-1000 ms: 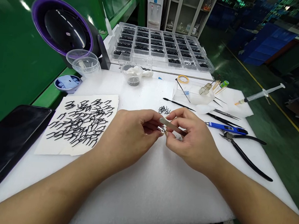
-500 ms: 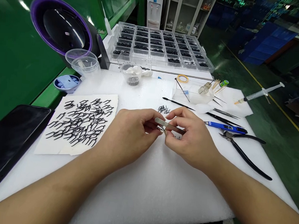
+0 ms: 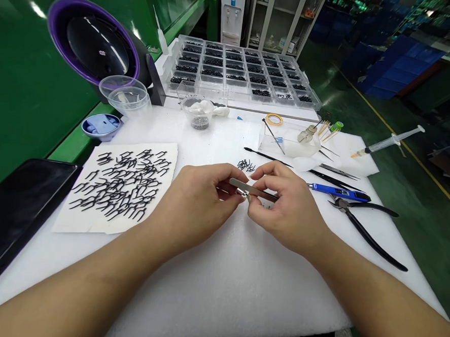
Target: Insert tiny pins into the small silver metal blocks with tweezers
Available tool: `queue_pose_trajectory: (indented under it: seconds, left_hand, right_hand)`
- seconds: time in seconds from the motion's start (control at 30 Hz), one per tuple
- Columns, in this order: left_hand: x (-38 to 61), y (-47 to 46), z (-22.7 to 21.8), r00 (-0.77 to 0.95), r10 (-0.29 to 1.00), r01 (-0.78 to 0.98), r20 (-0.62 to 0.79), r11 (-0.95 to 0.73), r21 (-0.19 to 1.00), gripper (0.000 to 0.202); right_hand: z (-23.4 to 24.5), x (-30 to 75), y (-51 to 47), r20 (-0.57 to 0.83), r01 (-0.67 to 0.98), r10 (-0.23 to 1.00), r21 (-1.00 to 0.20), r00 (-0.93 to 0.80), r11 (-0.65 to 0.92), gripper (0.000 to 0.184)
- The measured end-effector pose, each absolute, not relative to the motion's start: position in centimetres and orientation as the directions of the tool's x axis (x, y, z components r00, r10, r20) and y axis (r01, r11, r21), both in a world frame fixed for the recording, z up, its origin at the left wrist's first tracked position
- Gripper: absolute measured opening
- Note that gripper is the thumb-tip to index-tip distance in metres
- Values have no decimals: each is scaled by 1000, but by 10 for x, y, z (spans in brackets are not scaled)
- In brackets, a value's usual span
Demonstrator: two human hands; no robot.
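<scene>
My left hand (image 3: 197, 207) and my right hand (image 3: 289, 210) meet over the middle of the white foam pad (image 3: 218, 285). A flat metal strip (image 3: 246, 188), like tweezers or a small file, lies pinched in the right fingers. A small silver metal part (image 3: 242, 193) sits between the left fingertips, right under the strip's end. Just beyond the hands lies a little cluster of black pieces (image 3: 247, 165). A sheet of paper (image 3: 121, 185) with several black forked parts lies to the left.
Black pliers (image 3: 366, 228), a blue-handled tool (image 3: 340, 192), tweezers and picks lie to the right. A clear compartment tray (image 3: 240, 73) of black parts stands at the back, with a purple-rimmed magnifier lamp (image 3: 93, 41), plastic cups (image 3: 128, 96) and a syringe (image 3: 389, 142). A black tablet (image 3: 12, 211) lies at left.
The metal strip has slid a little to the left across the small part. Both hands stay almost in place.
</scene>
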State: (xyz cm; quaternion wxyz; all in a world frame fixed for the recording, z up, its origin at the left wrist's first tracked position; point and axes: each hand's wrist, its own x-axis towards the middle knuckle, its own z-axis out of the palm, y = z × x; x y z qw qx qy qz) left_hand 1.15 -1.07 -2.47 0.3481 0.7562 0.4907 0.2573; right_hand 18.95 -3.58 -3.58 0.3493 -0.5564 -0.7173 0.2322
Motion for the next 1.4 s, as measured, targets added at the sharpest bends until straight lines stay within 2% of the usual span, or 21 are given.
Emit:
queue_pose_trajectory:
  seconds: [0.4,0.63,0.73,0.83,0.9,0.97,1.03,1.1,1.17,1.27,1.4]
  left_hand:
    - [13,-11,-26,383,923,538,28,-248,806,14]
    - [11,-6,-24,280,960,600,22,-193,777,17]
    - [9,-3,-25,309,951,605,0,-196,772,16]
    - [7,-3,-28,471,882,623,-12,-322,713,16]
    - [8,-5,-29,574,819,609,22,-445,656,17]
    - [10,-9,-27,578,810,572,97,-487,660,19]
    - [13,-14,-23,461,881,533,102,-367,762,19]
    - [16,-19,-20,340,940,456,-36,-131,880,23]
    - [18,-22,-17,302,939,362,-164,46,931,28]
    - [21,-22,-16,271,944,288,-188,107,952,26]
    - [23,-22,-15,224,960,300,-165,93,949,24]
  right_hand:
    - [-35,191,-36,247,641,958,-715,-143,280,11]
    - [-31,192,-35,231,618,966,-745,-113,251,11]
    - [-27,193,-35,175,534,982,-825,-74,187,11]
    - [-25,194,-33,117,385,992,-915,-38,123,11]
    - [-25,195,-32,93,292,995,-952,-22,95,11]
    - [-26,195,-32,67,222,998,-973,-11,68,11]
    - [-26,193,-34,53,173,999,-983,-1,53,10]
    - [-26,190,-37,62,134,998,-989,21,58,9]
    - [-25,187,-40,81,102,996,-992,42,76,9]
    - [-25,183,-41,98,83,993,-992,60,93,13]
    - [-27,182,-39,104,98,992,-990,70,97,19]
